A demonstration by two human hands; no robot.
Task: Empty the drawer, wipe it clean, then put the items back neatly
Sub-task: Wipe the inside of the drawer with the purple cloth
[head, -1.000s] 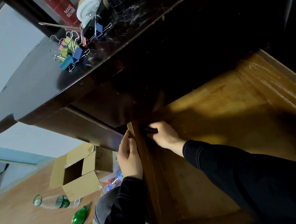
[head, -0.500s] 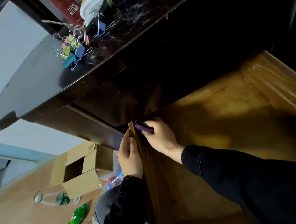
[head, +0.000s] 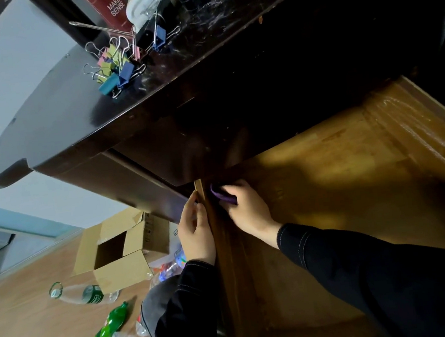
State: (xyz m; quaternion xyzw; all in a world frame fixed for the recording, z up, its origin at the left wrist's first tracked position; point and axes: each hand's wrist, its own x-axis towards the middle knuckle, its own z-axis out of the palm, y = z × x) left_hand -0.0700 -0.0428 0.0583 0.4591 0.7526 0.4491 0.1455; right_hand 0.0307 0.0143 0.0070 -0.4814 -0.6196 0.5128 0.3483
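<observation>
The drawer is pulled out from under the dark desk top and its wooden floor shows bare, so the emptying looks done and the wiping is the step in hand. The purple cloth sits bunched in the far left corner, right against the drawer's left wall, where the desk front throws a deep shadow. The right hand has its fingers curled over the cloth and presses it into that corner. The left hand lies flat on the outside of the same wall, fingers straight and together, with nothing in it; it seems to be steadying the drawer.

To do this well, I would work the cloth down the seam where wall meets floor first, since dust likely gathers there and the shadow hides it. Then draw it toward the near edge in overlapping strokes across to the right wall, so the dirt travels one way. The left hand's brace is worth having, as a pulled-out drawer may rock under pressure. How clean the floor is cannot be told in this light.

On the desk top, far left, a heap of coloured binder clips waits beside a red box. On the floor to the left are a cardboard box, a clear bottle and a green bottle
</observation>
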